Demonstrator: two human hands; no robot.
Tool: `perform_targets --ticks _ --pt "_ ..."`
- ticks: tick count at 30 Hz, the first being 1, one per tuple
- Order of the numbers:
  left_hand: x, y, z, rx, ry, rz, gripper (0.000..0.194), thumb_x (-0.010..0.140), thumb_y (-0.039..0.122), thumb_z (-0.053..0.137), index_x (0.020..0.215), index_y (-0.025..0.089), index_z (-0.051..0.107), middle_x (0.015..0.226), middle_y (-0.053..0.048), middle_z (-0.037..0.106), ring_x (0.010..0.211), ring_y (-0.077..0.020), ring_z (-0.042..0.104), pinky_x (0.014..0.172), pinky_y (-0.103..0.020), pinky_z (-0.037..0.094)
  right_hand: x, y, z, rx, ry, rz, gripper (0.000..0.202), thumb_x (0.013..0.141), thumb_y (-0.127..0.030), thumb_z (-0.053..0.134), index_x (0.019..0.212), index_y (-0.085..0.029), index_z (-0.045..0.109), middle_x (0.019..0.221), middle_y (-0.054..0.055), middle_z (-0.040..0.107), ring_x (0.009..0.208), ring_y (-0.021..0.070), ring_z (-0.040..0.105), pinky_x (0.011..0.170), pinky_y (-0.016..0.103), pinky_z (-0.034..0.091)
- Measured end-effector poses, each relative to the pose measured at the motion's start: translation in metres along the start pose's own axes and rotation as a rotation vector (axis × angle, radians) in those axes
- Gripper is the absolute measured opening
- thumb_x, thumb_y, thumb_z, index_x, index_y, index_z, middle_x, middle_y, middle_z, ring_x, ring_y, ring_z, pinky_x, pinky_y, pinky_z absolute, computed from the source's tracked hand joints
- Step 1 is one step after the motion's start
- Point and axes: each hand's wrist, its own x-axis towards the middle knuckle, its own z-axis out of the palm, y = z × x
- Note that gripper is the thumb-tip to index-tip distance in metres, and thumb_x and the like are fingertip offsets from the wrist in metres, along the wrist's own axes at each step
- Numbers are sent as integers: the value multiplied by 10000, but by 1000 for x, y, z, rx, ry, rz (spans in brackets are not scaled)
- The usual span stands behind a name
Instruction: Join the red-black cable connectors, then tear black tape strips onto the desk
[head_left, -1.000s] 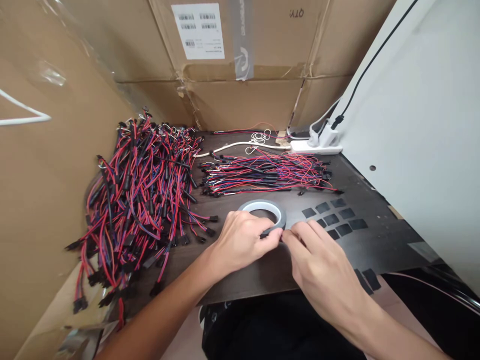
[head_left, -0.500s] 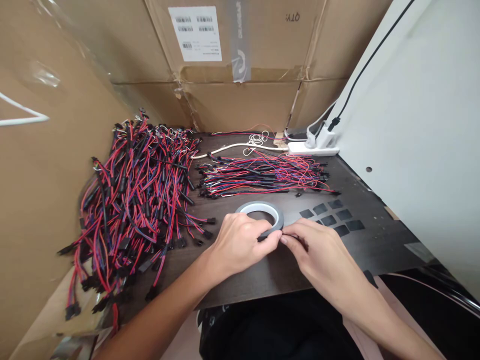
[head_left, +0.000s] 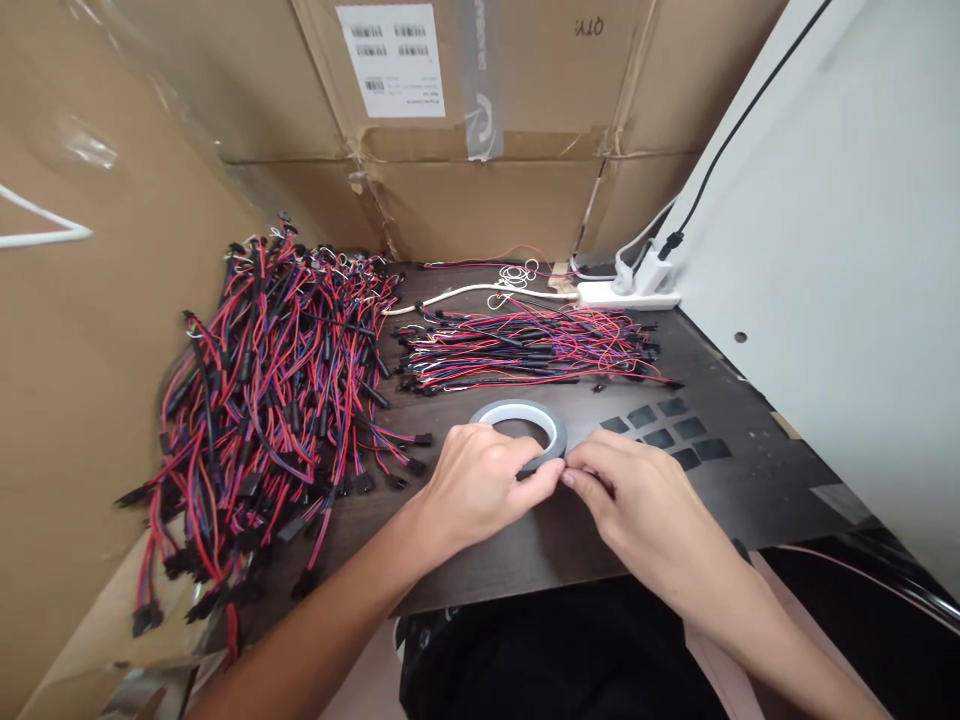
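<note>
Mostly dark desk (head_left: 750, 490), cardboard boxes (head_left: 525, 130) behind; left hand (head_left: 480, 485) grips tape roll (head_left: 517, 415), right hand (head_left: 637, 500) pinches it.

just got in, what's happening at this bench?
A person's left hand steadies a flat-lying roll of black tape with a white core on the dark wooden table. The right hand pinches at the roll's near edge. Small black tape squares are stuck to the table at right. A big heap of red-and-black wire leads lies left, a flatter bundle behind.
</note>
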Motion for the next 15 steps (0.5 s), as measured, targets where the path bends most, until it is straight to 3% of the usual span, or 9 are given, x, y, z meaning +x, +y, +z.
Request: perform_targets --ticks 6,9,15 --pt "4 2 -4 -71 -19 -26 356 852 311 587 524 174 609 447 24 482 434 -93 387 491 -270 200 -13 -11 13 -266 255 -228 319 907 -41 419 669 -165 589 626 41 535 600 174 421 576 319 307" --pt "4 3 -6 -93 -32 -4 382 848 317 592 497 166 566 441 29 441 428 -88 340 486 -277 172 -20 -13 14 -283 240 -264 308 891 -11 432 673 -151 599 626 44 521 606 177 410 576 320 301" --pt "0 0 -8 -109 -26 4 357 845 328 569 524 172 566 447 29 433 450 -101 376 494 -268 183 -10 -3 3 75 121 -152 249 933 -110 470 729 -168 601 657 13 562 582 128 498 543 262 368"
